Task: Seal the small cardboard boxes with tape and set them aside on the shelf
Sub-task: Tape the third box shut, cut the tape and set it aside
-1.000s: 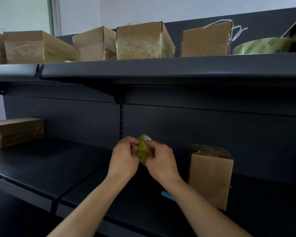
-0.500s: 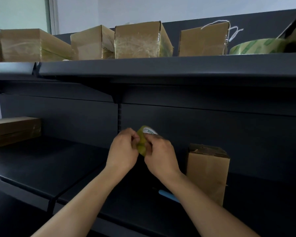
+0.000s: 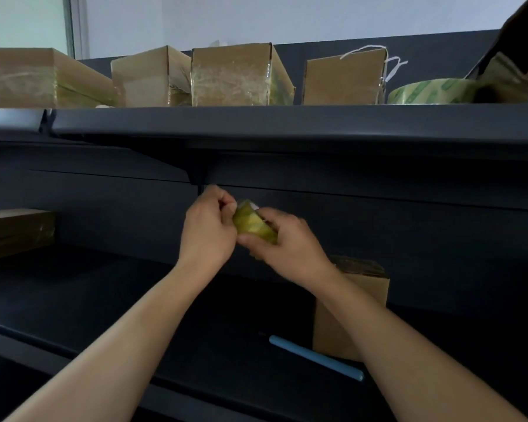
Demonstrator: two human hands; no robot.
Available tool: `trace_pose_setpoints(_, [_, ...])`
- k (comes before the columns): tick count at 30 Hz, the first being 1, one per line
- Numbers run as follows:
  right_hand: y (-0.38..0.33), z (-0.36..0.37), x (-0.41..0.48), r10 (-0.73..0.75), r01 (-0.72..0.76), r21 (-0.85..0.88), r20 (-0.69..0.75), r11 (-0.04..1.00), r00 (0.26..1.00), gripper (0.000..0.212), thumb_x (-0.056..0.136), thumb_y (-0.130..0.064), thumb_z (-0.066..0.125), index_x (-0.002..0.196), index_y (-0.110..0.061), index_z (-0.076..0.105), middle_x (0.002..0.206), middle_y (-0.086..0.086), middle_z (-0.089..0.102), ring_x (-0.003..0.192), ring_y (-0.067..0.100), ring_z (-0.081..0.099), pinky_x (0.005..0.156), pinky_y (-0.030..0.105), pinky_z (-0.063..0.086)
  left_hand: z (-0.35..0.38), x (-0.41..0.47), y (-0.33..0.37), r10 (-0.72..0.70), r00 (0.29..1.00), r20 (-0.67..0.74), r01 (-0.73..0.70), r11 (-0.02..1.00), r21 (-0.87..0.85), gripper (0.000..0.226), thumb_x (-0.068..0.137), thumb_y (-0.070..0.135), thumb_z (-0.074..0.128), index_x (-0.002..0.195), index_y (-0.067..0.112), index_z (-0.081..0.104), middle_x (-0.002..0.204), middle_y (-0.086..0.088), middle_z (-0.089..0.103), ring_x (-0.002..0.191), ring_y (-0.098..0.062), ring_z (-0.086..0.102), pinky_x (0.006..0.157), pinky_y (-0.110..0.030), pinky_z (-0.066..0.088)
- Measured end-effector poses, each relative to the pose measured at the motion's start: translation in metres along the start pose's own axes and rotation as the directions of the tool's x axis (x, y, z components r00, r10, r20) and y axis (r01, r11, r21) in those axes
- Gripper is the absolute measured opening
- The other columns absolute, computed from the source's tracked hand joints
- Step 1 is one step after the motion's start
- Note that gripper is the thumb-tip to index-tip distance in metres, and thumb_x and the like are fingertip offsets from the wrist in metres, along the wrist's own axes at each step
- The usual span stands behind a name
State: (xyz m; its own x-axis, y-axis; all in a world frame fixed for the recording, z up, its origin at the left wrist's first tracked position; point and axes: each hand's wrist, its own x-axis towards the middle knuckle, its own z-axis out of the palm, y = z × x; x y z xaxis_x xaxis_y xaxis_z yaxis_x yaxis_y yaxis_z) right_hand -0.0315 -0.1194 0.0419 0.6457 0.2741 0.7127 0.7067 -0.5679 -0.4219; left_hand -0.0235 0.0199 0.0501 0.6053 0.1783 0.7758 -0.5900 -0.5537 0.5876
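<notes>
A small yellow-green tape roll point(image 3: 254, 221) is held in mid-air in front of the dark shelf back. My right hand point(image 3: 290, 245) grips the roll from the right and below. My left hand point(image 3: 209, 229) pinches at the roll's upper left edge with curled fingers. A small brown cardboard box point(image 3: 360, 300) stands upright on the lower shelf point(image 3: 83, 287), partly hidden behind my right forearm. Several taped cardboard boxes point(image 3: 235, 76) stand in a row on the upper shelf point(image 3: 287, 123).
A second, larger tape roll point(image 3: 430, 92) lies on the upper shelf at the right. A light blue stick-like tool point(image 3: 314, 357) lies on the lower shelf by the small box. A flat stack of cardboard point(image 3: 13, 233) sits at the far left.
Both hands have risen with the tape roll towards the upper shelf. The roll has turned, showing more of its side. The view has shifted slightly.
</notes>
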Motion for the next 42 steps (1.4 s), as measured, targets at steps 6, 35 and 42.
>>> trace_pose_setpoints(6, [0.009,-0.047,0.013,-0.070,0.079,-0.333,0.039,0.940,0.997,0.035,0.080,-0.055,0.066,0.077,-0.021,0.065,0.063,-0.011,0.056,0.056,0.004,0.050,0.053,0.028,0.040,0.020,0.003,0.008,-0.329,0.933,0.143,0.359,0.873,-0.331,0.021,0.096,0.004,0.045,0.083,0.016,0.056,0.081,0.001,0.056,0.074,-0.010,0.050,0.063,-0.020,0.041])
trace_pose_setpoints(35, [0.036,-0.139,-0.017,0.090,-0.030,-0.828,0.025,0.560,0.996,0.045,0.087,-0.017,0.062,0.130,-0.017,0.048,0.109,0.011,0.065,0.092,0.031,0.063,0.067,0.030,0.044,0.085,0.010,0.059,-0.403,0.699,0.590,0.713,0.446,-0.541,0.008,0.087,0.004,0.065,0.082,0.008,0.061,0.075,-0.004,0.062,0.062,-0.011,0.059,0.053,-0.019,0.048])
trace_pose_setpoints(42, [0.049,-0.159,-0.024,0.193,-0.325,-0.690,-0.264,0.647,0.945,0.036,0.086,-0.004,0.054,0.119,-0.016,0.052,0.107,0.011,0.061,0.093,0.030,0.059,0.071,0.035,0.047,0.083,0.015,0.051,-0.449,0.640,0.624,0.768,0.364,-0.526,0.008,0.089,0.003,0.062,0.082,0.008,0.060,0.077,-0.005,0.059,0.068,-0.012,0.058,0.061,-0.022,0.047])
